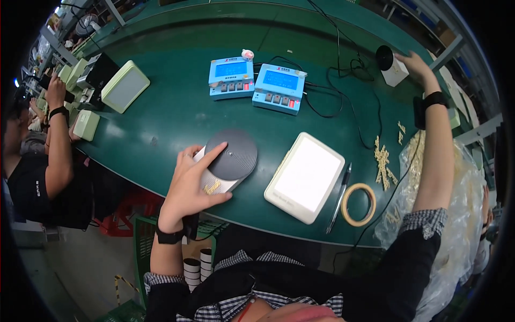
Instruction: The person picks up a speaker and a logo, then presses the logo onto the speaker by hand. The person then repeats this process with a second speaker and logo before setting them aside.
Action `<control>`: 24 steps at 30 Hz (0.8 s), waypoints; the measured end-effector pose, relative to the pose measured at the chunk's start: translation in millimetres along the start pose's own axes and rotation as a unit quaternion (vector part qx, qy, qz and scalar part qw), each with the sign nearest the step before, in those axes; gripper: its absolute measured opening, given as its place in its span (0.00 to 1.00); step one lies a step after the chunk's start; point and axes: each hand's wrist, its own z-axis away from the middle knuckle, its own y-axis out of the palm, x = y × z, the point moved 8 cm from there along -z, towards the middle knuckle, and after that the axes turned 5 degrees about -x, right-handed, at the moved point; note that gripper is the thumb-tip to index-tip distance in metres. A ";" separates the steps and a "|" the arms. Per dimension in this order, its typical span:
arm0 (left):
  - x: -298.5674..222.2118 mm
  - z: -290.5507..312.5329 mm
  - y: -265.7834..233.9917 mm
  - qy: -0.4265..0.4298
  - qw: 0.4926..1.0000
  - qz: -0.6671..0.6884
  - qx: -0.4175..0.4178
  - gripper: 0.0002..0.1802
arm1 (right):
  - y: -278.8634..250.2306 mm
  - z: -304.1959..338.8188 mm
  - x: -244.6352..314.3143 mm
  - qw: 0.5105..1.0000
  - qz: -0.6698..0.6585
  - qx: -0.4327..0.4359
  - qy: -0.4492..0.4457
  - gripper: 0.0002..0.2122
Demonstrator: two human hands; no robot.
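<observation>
My left hand (185, 188) is curled around a small white box-shaped device with a dark grey grooved disc (236, 158) on its top and gold lettering on its side. My index finger lies on the disc, and the thumb is along the near edge. Far to the right, my outstretched right hand (416, 65) is at the side of a similar white device (396, 74) with a black round disc; some of those fingers are hidden behind it. Between my arms lies a cream tablet-shaped device with a bright white panel (307, 177).
Two blue testers (230, 78) with screens stand mid-table, trailing black cables. A pen (339, 201), a tape roll (346, 208), gold-coloured small pieces (382, 163) and plastic sheeting (456, 198) lie on the right. Cream-framed boxes (126, 88) and a co-worker's arm (58, 134) are at left.
</observation>
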 end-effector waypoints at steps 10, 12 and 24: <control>13.6 35.8 -25.1 -0.070 0.992 0.077 -0.068 0.62 | -77.5 398.1 240.2 0.923 -0.036 0.150 -0.351 0.35; 14.7 40.9 -21.3 -0.075 0.986 0.131 -0.064 0.64 | -65.3 494.5 260.2 0.885 -0.021 0.214 -0.414 0.36; -89.5 59.7 16.1 -0.053 0.647 0.760 0.033 0.70 | 71.3 540.5 258.0 0.879 -0.274 -0.016 -0.390 0.52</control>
